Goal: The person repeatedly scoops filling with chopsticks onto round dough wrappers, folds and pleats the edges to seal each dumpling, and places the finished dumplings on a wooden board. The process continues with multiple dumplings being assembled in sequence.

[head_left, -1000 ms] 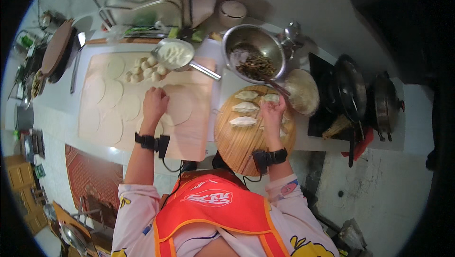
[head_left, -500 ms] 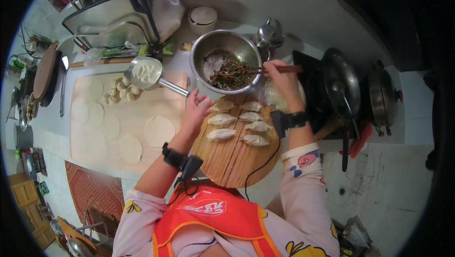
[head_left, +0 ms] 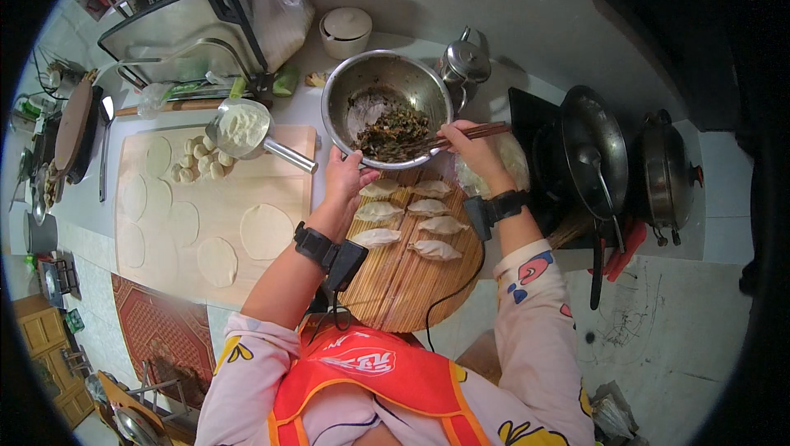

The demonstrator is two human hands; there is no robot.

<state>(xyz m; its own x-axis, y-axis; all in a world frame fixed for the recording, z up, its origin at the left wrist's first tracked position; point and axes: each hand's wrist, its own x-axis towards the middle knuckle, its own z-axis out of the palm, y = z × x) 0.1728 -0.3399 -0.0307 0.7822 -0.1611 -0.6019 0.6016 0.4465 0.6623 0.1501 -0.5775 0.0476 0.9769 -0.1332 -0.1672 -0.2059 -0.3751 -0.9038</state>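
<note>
A steel mixing bowl [head_left: 337, 84] holds a dark chopped filling [head_left: 395, 132], heaped toward its near side. My right hand [head_left: 471, 150] is closed round a pair of brown chopsticks [head_left: 490, 129], whose tips are down in the filling. At the bowl's near left rim is my left hand [head_left: 346, 176], its thumb on the rim and its fingers below, gripping the edge. Just in front of the bowl, folded dumplings [head_left: 436, 225] lie in two columns on a round wooden board [head_left: 395, 290].
To the left, a pale rectangular board [head_left: 164, 269] carries flat dough wrappers [head_left: 267, 232], small dough pieces [head_left: 202, 158] and a metal scoop of flour [head_left: 244, 127]. A kettle [head_left: 467, 61] and lidded white pot [head_left: 346, 32] stand behind. A wok [head_left: 592, 150] sits at right.
My left hand has gone from open beside the bowl to gripping its near left rim. My right hand has come lower and nearer, and the chopsticks have moved deeper into the filling.
</note>
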